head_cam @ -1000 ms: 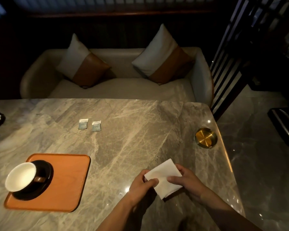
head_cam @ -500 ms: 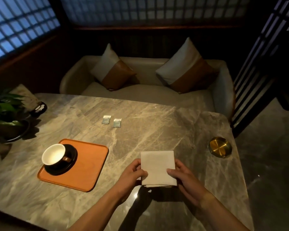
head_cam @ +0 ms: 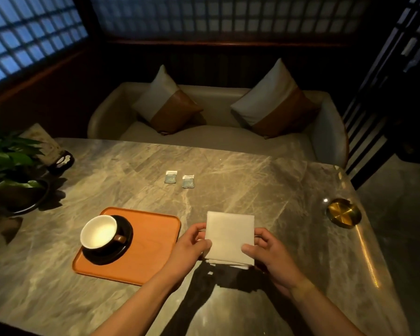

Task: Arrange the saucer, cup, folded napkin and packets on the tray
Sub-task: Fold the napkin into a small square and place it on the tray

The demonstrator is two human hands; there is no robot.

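A white folded napkin [head_cam: 229, 236] is held square above the marble table, just right of the orange tray [head_cam: 153, 248]. My left hand [head_cam: 192, 246] pinches its left edge and my right hand [head_cam: 267, 251] pinches its lower right corner. On the tray's left part a white cup [head_cam: 98, 231] with a brown handle stands on a black saucer [head_cam: 124, 249]. Two small pale blue packets [head_cam: 170, 177] [head_cam: 188, 181] lie side by side on the table beyond the tray.
A gold round dish [head_cam: 343, 213] sits near the table's right edge. A potted plant [head_cam: 7, 166] and a dark holder [head_cam: 60, 161] stand at the far left. A cream sofa [head_cam: 216, 139] with two cushions lies behind the table.
The napkin went from tilted to squared and flat between both hands. The view swung left, so the tray and the plant came further into sight.
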